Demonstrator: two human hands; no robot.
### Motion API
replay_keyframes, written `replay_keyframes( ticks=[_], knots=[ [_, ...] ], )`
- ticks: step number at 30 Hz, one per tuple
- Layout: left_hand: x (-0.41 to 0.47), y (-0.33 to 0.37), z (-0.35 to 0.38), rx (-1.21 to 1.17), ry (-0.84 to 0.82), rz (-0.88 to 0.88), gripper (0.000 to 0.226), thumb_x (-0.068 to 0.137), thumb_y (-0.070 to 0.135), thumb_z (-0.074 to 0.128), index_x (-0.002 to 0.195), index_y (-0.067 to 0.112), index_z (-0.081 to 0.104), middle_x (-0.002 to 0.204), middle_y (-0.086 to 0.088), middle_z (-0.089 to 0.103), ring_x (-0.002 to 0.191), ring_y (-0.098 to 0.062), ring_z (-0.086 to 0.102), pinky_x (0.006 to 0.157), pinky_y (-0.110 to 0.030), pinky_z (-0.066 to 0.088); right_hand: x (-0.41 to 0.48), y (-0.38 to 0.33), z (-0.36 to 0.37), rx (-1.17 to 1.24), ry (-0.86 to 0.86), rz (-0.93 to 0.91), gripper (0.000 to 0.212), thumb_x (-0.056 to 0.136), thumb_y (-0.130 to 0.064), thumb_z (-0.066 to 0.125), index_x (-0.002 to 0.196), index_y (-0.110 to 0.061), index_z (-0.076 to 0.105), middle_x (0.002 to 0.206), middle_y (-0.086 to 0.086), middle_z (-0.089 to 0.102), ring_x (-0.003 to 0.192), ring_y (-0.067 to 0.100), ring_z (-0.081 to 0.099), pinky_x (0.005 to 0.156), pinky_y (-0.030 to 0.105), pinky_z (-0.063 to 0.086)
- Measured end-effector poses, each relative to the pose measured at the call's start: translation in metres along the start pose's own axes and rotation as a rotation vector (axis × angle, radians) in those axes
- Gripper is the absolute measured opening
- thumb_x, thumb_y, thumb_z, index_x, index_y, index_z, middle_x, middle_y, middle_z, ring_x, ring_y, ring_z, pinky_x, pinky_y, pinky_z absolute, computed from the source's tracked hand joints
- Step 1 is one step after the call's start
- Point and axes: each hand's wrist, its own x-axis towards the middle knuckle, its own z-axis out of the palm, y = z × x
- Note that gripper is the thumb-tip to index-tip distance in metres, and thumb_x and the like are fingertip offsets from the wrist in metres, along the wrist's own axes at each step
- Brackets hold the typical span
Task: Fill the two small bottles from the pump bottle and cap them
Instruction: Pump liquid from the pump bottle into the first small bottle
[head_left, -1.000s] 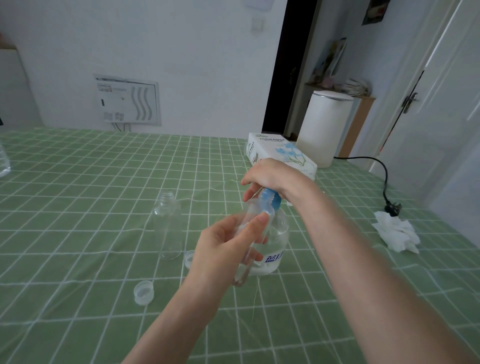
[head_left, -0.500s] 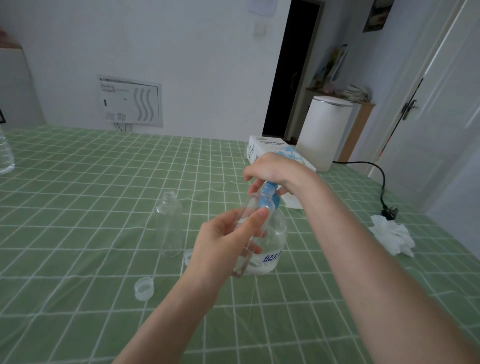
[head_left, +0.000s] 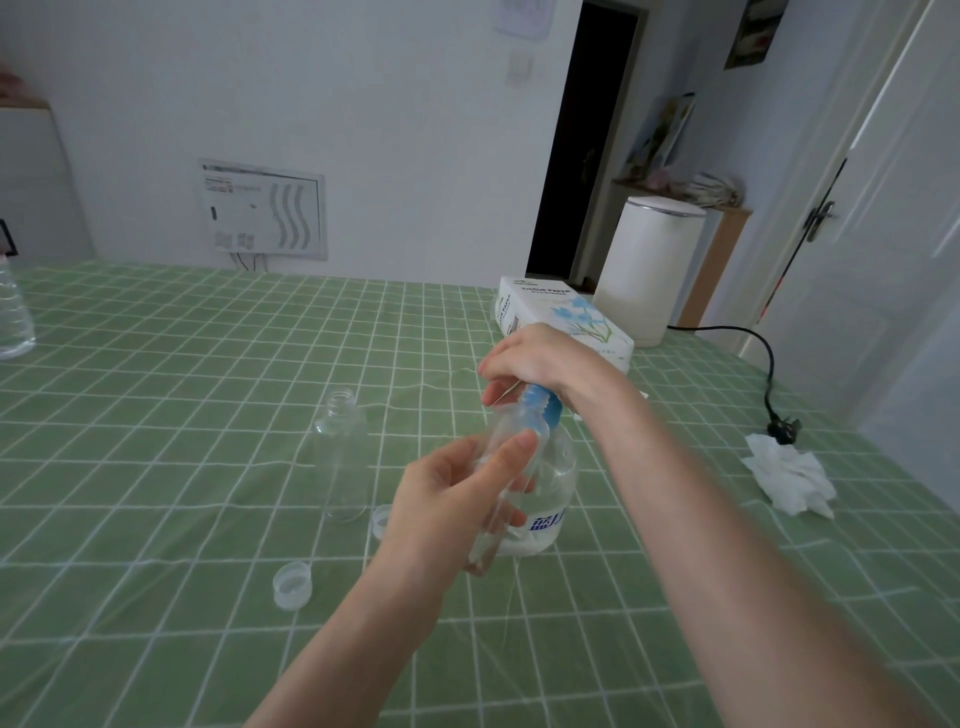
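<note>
A clear pump bottle (head_left: 551, 493) with a blue pump collar stands at the middle of the green checked table. My right hand (head_left: 540, 358) lies curled over the pump head and hides it. My left hand (head_left: 457, 499) grips a small clear bottle (head_left: 511, 441), tilted with its mouth up under the pump's spout. A second small clear bottle (head_left: 341, 457) stands upright and uncapped to the left. One translucent cap (head_left: 292, 584) lies in front of it. Another cap (head_left: 380, 521) shows partly behind my left hand.
A tissue paper box (head_left: 561, 317) lies behind the pump bottle. A crumpled white tissue (head_left: 789, 480) and a black plug with cable (head_left: 782, 428) are at the right. A large clear bottle (head_left: 13, 317) stands at the far left edge.
My hands and both bottles stay together; the pump collar now shows a little more below my right hand. The camera has tilted slightly.
</note>
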Motion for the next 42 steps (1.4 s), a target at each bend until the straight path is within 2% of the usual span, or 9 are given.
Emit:
replay_keyframes(
  ticks=[6,9,11,17,22,28,32,35,42],
  knots=[
    [0.0,0.0,0.0,-0.01,0.003,0.004,0.049,0.058,0.057,0.064,0.089,0.02,0.073,0.072,0.004,0.074,0.049,-0.004,0.061,0.044,-0.012,0.044,0.005,0.004,0.001,0.038,-0.011,0.014,0.028,0.092,-0.013,0.056,0.114,0.001,0.066,0.081,0.003,0.073,0.086,0.022,0.065,0.089,0.036,0.053],
    [0.001,0.001,0.002,-0.006,-0.009,0.007,0.05,0.057,0.059,0.064,0.089,0.022,0.073,0.074,0.004,0.073,0.052,-0.005,0.061,0.046,-0.014,0.047,0.005,0.002,-0.006,0.013,-0.024,0.043,0.029,0.09,-0.018,0.057,0.115,-0.006,0.063,0.096,0.008,0.076,0.075,0.022,0.062,0.065,0.03,0.051],
    [0.001,0.002,0.002,-0.015,-0.017,0.024,0.05,0.056,0.06,0.064,0.088,0.023,0.074,0.076,0.002,0.074,0.053,-0.006,0.061,0.05,-0.014,0.048,0.005,-0.002,-0.01,-0.072,-0.016,0.049,0.026,0.089,-0.023,0.057,0.111,-0.011,0.064,0.106,0.009,0.074,0.078,0.022,0.061,0.059,0.026,0.045],
    [0.0,0.004,0.001,-0.016,-0.024,0.022,0.054,0.057,0.06,0.064,0.093,0.022,0.074,0.078,0.002,0.074,0.054,-0.005,0.061,0.049,-0.012,0.047,0.008,-0.004,-0.01,-0.102,-0.007,0.038,0.007,0.089,-0.021,0.056,0.085,-0.015,0.059,0.113,0.011,0.071,0.086,0.024,0.062,0.071,0.029,0.05],
    [0.001,0.003,0.0,-0.005,-0.011,0.023,0.052,0.056,0.06,0.065,0.092,0.024,0.074,0.079,0.002,0.075,0.056,-0.006,0.062,0.05,-0.014,0.049,0.007,-0.001,-0.007,-0.021,-0.045,0.055,0.028,0.089,-0.018,0.059,0.115,-0.007,0.063,0.113,0.014,0.072,0.084,0.026,0.063,0.08,0.035,0.053],
    [-0.002,0.0,-0.001,0.011,-0.005,0.005,0.05,0.057,0.059,0.064,0.09,0.022,0.074,0.075,0.004,0.074,0.054,-0.006,0.062,0.049,-0.015,0.049,0.008,0.005,0.001,-0.006,-0.032,0.072,0.03,0.09,-0.019,0.059,0.117,-0.007,0.063,0.118,0.016,0.067,0.108,0.035,0.066,0.092,0.043,0.053],
    [-0.001,0.001,-0.001,0.013,-0.002,0.001,0.051,0.056,0.061,0.064,0.089,0.024,0.074,0.073,0.006,0.074,0.053,-0.006,0.062,0.048,-0.014,0.048,0.009,0.005,0.001,-0.015,-0.02,0.076,0.028,0.089,-0.02,0.058,0.114,-0.008,0.062,0.116,0.014,0.069,0.103,0.033,0.067,0.086,0.04,0.056],
    [0.0,0.002,0.0,0.019,-0.009,0.016,0.049,0.056,0.061,0.063,0.088,0.024,0.074,0.075,0.005,0.074,0.054,-0.005,0.062,0.05,-0.014,0.049,0.006,0.002,-0.005,-0.049,-0.008,0.077,0.007,0.089,-0.022,0.056,0.086,-0.017,0.06,0.113,0.009,0.07,0.09,0.024,0.064,0.063,0.028,0.05],
    [0.0,0.005,0.0,0.011,-0.005,0.03,0.045,0.059,0.058,0.064,0.087,0.024,0.074,0.074,0.005,0.074,0.053,-0.004,0.061,0.049,-0.011,0.047,0.008,-0.003,-0.008,-0.096,0.031,0.05,0.012,0.089,-0.021,0.055,0.077,-0.017,0.055,0.112,0.01,0.071,0.095,0.025,0.066,0.064,0.027,0.049]
  ],
)
